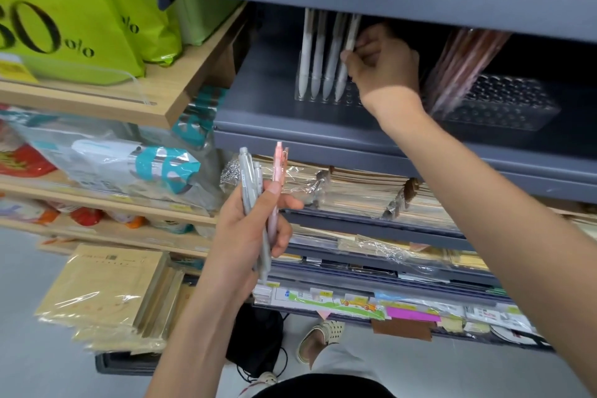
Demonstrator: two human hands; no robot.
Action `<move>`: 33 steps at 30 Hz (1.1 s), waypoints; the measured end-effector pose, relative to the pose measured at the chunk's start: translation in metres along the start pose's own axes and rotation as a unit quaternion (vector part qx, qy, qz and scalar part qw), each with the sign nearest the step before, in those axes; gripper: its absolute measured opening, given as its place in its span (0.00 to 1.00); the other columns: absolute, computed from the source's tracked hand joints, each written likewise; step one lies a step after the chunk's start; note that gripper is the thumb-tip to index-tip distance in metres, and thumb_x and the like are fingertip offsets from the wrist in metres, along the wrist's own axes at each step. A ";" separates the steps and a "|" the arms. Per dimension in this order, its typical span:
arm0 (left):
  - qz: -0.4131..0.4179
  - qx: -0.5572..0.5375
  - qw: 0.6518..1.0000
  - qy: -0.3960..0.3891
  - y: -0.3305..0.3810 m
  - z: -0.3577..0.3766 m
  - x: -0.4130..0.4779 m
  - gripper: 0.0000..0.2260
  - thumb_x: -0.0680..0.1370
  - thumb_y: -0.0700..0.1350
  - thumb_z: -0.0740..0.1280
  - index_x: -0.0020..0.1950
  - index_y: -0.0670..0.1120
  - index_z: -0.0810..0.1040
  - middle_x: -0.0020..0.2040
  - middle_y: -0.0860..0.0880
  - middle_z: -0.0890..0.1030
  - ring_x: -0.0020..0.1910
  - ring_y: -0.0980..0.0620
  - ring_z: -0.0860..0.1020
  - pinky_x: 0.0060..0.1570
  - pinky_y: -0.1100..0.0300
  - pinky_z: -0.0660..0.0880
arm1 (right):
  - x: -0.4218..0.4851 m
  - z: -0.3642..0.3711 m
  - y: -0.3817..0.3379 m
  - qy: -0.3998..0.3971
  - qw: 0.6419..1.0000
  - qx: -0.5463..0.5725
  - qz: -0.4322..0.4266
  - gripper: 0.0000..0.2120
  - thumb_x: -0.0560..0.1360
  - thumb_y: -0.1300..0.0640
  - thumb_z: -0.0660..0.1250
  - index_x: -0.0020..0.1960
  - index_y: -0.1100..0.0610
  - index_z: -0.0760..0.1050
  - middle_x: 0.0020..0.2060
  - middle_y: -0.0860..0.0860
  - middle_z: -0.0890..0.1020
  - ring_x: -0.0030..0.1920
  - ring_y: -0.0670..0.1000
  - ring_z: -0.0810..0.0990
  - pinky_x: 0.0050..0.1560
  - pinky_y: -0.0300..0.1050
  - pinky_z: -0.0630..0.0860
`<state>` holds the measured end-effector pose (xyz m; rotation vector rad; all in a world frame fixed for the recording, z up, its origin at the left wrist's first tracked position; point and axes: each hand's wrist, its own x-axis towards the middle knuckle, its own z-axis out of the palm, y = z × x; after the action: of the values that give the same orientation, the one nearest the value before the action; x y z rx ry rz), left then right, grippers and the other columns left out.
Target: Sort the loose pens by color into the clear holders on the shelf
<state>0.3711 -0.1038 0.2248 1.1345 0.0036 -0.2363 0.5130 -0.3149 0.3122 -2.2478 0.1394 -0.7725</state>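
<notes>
a grey metal shelf (265,107) fills the far right of the scene, with a wooden shelf (181,90) carrying green bags (64,26) to its left. stacks of wrapped notebooks (355,191) lie on the tiers below.

on the grey shelf stand two clear holders with rows of round holes. the right holder (517,107) has a leaning bunch of pink pens (465,61) at its left end. the left holder (300,97) carries a row of white pens (318,55), standing tip down and nearly upright.

the right hand (384,64) reaches into the shelf just right of that row, its fingers (346,57) pinching a white pen (349,39), the rightmost in the left holder.

nearer, below the shelf edge, the left hand (248,236) grips the loose pens (250,184) with curled fingers: several pale grey ones with clear clips and one pale pink pen (278,165), all click end up.
</notes>
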 end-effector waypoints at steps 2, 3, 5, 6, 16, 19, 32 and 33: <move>0.003 0.003 1.000 0.000 0.002 -0.002 -0.005 0.09 0.80 0.49 0.65 0.53 0.44 0.71 0.44 0.42 0.84 0.22 0.51 0.69 0.20 0.63 0.66 | -0.002 0.000 0.001 0.003 1.000 0.000 0.002 0.06 0.75 0.56 0.70 0.49 0.58 0.78 0.35 0.45 0.78 0.38 0.46 0.77 0.35 0.23 0.67; 0.005 0.005 1.000 -0.001 0.003 -0.002 -0.007 0.10 0.80 0.49 0.65 0.53 0.43 0.71 0.44 0.42 0.84 0.21 0.51 0.69 0.20 0.63 0.65 | -0.003 0.000 0.001 0.002 1.000 0.006 0.006 0.07 0.75 0.57 0.70 0.50 0.59 0.78 0.37 0.46 0.78 0.38 0.46 0.77 0.38 0.25 0.70; 0.007 0.007 1.000 -0.005 0.005 -0.004 -0.012 0.09 0.81 0.47 0.64 0.55 0.42 0.71 0.44 0.42 0.84 0.21 0.52 0.69 0.19 0.63 0.65 | -0.006 -0.001 0.002 -0.003 1.000 0.019 0.018 0.08 0.75 0.57 0.70 0.53 0.59 0.78 0.37 0.46 0.79 0.40 0.47 0.78 0.47 0.37 0.76; 0.006 0.009 1.000 -0.005 0.004 -0.004 -0.014 0.08 0.82 0.46 0.63 0.56 0.42 0.71 0.44 0.41 0.84 0.21 0.52 0.68 0.19 0.63 0.65 | -0.010 -0.003 0.002 -0.002 0.999 0.027 0.025 0.09 0.75 0.56 0.70 0.54 0.58 0.78 0.36 0.44 0.79 0.41 0.48 0.79 0.49 0.41 0.77; 0.004 0.039 0.997 -0.060 -0.015 0.011 -0.024 0.05 0.84 0.38 0.58 0.57 0.38 0.71 0.50 0.40 0.85 0.22 0.51 0.71 0.20 0.63 0.67 | -0.114 -0.054 -0.012 -0.260 0.952 0.138 0.083 0.09 0.75 0.50 0.71 0.41 0.55 0.82 0.32 0.50 0.84 0.28 0.46 0.77 0.30 0.40 0.74; -0.003 0.047 0.995 -0.086 -0.026 0.025 -0.024 0.06 0.84 0.40 0.59 0.57 0.38 0.70 0.51 0.40 0.86 0.23 0.50 0.73 0.21 0.62 0.68 | -0.135 -0.069 -0.009 -0.338 0.924 0.150 0.100 0.10 0.73 0.49 0.73 0.42 0.56 0.83 0.31 0.51 0.83 0.27 0.45 0.73 0.27 0.36 0.70; -0.041 0.085 0.990 -0.103 -0.047 0.087 -0.009 0.07 0.84 0.45 0.62 0.51 0.41 0.72 0.37 0.45 0.80 0.20 0.52 0.66 0.19 0.64 0.64 | -0.123 -0.127 0.041 -0.197 0.911 0.314 0.179 0.04 0.77 0.61 0.68 0.49 0.62 0.76 0.39 0.60 0.85 0.33 0.54 0.83 0.34 0.41 0.79; -0.044 0.073 0.991 -0.101 -0.049 0.095 -0.007 0.07 0.84 0.44 0.62 0.51 0.42 0.71 0.37 0.46 0.79 0.20 0.52 0.65 0.19 0.64 0.64 | -0.122 -0.132 0.046 -0.215 0.905 0.326 0.167 0.05 0.77 0.63 0.68 0.52 0.62 0.77 0.40 0.60 0.85 0.35 0.54 0.84 0.37 0.42 0.80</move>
<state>0.3440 -0.2070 0.2221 1.2522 -0.1457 -0.4363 0.3448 -0.3912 0.2929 -1.6333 0.0390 -0.0895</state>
